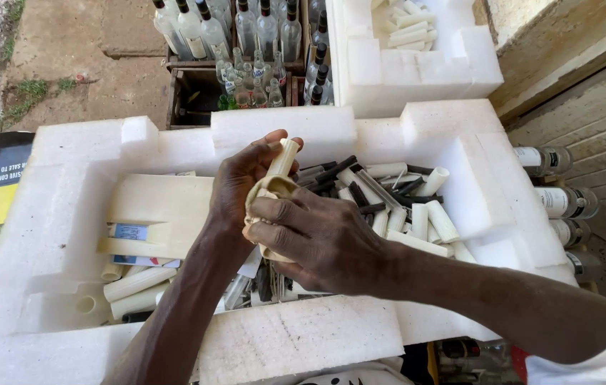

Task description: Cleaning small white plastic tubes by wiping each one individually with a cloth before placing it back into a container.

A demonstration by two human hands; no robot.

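We hold a cream tube (283, 158) between both hands over the white foam tray (53, 207), its long axis tilted, upper end leaning away from us toward the tray's far wall. Our left hand (242, 182) is clamped around the tube's upper part, thumb over the top. Our right hand (317, 239) is closed on a pale cloth (268, 189) wrapped round the tube's lower end, so both hands touch it, the right one nearer us. Just beyond the hands, to the right, lies a heap of loose tubes (403, 207), cream and black, lying crosswise in the tray. To the left a few more cream tubes (135, 285) rest beside a flat foam block (160, 207). Past the tray stands a crate of glass bottles (260, 43) and a second foam box (417, 64); more bottles (559, 192) lie at the right. Nothing stands between the hands and the heap
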